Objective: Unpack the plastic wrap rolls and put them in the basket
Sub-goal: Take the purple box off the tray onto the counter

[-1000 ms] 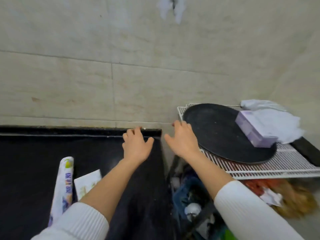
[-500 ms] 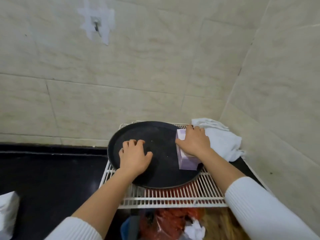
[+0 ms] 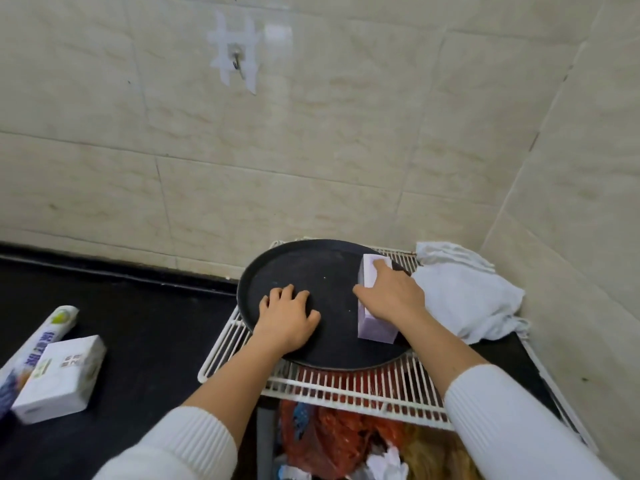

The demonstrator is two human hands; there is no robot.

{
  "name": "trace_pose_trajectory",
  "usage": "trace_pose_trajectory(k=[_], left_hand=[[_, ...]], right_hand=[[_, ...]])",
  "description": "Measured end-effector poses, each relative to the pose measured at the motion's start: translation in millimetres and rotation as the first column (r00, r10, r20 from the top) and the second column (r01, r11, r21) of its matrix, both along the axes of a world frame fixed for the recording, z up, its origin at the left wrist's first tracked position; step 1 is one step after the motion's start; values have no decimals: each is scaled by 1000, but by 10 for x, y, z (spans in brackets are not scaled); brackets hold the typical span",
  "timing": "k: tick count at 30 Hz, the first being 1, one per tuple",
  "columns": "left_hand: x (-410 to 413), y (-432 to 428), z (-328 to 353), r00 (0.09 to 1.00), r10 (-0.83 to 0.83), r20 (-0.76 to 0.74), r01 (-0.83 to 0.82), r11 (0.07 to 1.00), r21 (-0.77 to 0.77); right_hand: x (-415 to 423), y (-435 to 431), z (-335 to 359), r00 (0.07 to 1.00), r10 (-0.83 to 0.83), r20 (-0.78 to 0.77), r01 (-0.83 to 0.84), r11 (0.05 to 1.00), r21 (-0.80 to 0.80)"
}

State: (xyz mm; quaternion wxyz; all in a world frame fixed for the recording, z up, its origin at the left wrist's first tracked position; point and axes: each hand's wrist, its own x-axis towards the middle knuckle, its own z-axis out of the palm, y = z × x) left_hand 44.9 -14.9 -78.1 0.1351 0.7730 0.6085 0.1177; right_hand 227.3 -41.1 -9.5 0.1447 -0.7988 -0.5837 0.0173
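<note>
A plastic wrap roll [image 3: 45, 334] in a printed wrapper lies on the black counter [image 3: 145, 323] at the far left, with a white box [image 3: 59, 379] lying against it. Both hands are well to the right of them. My left hand [image 3: 287, 317] rests palm down on a round black tray [image 3: 311, 268], fingers slightly spread and holding nothing. My right hand [image 3: 391, 296] grips a pale purple box [image 3: 375, 329] that sits on the tray's right side, thumb on its left face and fingers over its top. No basket is in view.
The tray sits on a white wire rack [image 3: 346, 389] in the tiled corner. A crumpled white cloth [image 3: 464, 299] lies on the rack to the right of the purple box. Red and orange bags [image 3: 332, 434] fill the space under the rack. A small hook [image 3: 237, 62] hangs on the wall.
Both hands have moved right from above the counter's edge onto the rack. The left has come down on the tray and the right has closed on the purple box.
</note>
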Motion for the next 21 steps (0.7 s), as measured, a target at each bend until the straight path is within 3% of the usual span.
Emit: trace_pose_trajectory(k=[4, 7, 12, 16, 21], left_hand=[[-72, 32, 130, 996, -2, 89, 11, 996, -92], [-339, 30, 245, 974, 1, 226, 1, 1000, -6], [-1141, -89, 312, 932, 176, 316, -219, 970, 106], [-1876, -175, 211, 881, 335, 333, -383, 919, 90], [-2764, -229, 30, 822, 457, 339, -497, 867, 37]], right_hand=[[-216, 68, 92, 997, 75, -32, -73, 996, 44], [-461, 156, 184, 987, 154, -54, -150, 986, 74], [-1121, 305, 327, 941, 319, -118, -303, 943, 135], [-1860, 381, 287, 868, 473, -151, -447, 877, 178], [-2814, 481, 127, 818, 550, -167, -527, 834, 162]])
